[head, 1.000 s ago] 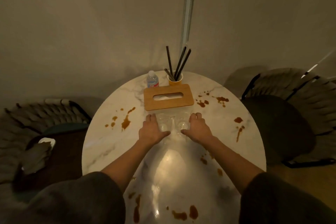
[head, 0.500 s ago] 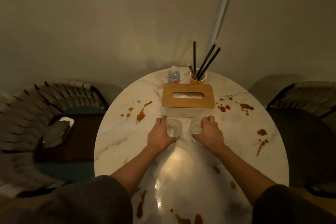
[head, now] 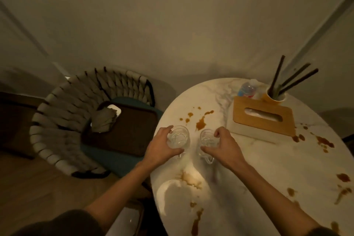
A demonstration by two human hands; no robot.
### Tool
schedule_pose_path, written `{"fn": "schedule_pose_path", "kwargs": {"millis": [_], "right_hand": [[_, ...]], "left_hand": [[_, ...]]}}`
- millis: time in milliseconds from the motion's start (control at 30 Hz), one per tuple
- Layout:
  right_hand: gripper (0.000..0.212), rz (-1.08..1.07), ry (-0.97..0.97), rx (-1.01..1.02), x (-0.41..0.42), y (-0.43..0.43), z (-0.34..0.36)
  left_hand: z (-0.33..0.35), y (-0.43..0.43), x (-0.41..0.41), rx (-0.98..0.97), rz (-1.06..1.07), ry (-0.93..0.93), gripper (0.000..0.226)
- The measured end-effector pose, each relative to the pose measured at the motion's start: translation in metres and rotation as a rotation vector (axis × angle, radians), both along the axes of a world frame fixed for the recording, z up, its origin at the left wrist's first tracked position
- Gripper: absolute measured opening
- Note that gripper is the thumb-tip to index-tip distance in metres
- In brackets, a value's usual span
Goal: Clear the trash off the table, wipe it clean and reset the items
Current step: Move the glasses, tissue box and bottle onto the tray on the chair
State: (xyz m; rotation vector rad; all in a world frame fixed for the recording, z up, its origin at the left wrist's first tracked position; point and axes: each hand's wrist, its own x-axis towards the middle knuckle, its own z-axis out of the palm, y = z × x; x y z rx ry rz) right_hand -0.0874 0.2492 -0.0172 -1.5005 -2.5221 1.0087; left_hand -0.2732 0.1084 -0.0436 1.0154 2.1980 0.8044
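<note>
A round marble worktop (head: pixel 268 159), spattered with brown stains, stands by a plain wall. Near its left edge, the left hand (head: pixel 161 147) and right hand (head: pixel 223 146) each clamp a glass (head: pixel 178 137). Clearing items seems underway; next, probably the tray (head: pixel 122 132) on the chair (head: pixel 63 120).

Two clear glasses (head: pixel 178 137) upright, side by side

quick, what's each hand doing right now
Left hand: closed around the left glass.
Right hand: closed around the right glass.
Whether either glass is off the table cannot be told.
</note>
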Motion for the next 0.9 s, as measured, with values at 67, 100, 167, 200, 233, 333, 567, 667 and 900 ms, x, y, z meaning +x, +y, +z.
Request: {"fn": "schedule_pose_path", "kwargs": {"millis": [67, 100, 167, 200, 233, 333, 567, 667, 900], "right_hand": [[0.058, 0.063, 0.040, -0.021, -0.052, -0.013, 0.003], [0.058, 0.091, 0.068, -0.032, -0.079, -0.019, 0.002], [0.058, 0.139, 0.117, -0.054, -0.132, -0.028, -0.001], [0.059, 0.161, 0.127, -0.062, -0.157, -0.032, -0.003], [0.062, 0.182, 0.133, -0.070, -0.181, -0.035, -0.006], [0.079, 0.262, 0.090, -0.090, -0.247, -0.036, -0.026], [0.093, 0.422, -0.271, -0.023, -0.375, 0.004, -0.113], [0.094, 0.437, -0.411, -0.049, -0.397, 0.011, -0.162], [0.092, 0.424, -0.506, -0.013, -0.432, 0.023, -0.251]], "left_hand": [[0.002, -0.022, -0.046, 0.019, 0.052, 0.011, 0.094], [0.002, -0.031, -0.070, 0.021, 0.078, 0.019, 0.093], [0.002, -0.043, -0.117, 0.004, 0.129, 0.042, 0.095], [0.000, -0.047, -0.139, -0.002, 0.147, 0.061, 0.096], [-0.004, -0.050, -0.159, -0.009, 0.160, 0.084, 0.096], [-0.028, -0.054, -0.213, -0.008, 0.179, 0.116, 0.094], [-0.114, -0.008, -0.324, -0.099, 0.044, 0.216, 0.093], [-0.159, 0.006, -0.346, -0.177, -0.016, 0.220, 0.097], [-0.247, 0.029, -0.383, -0.223, -0.025, 0.212, 0.092]]}}
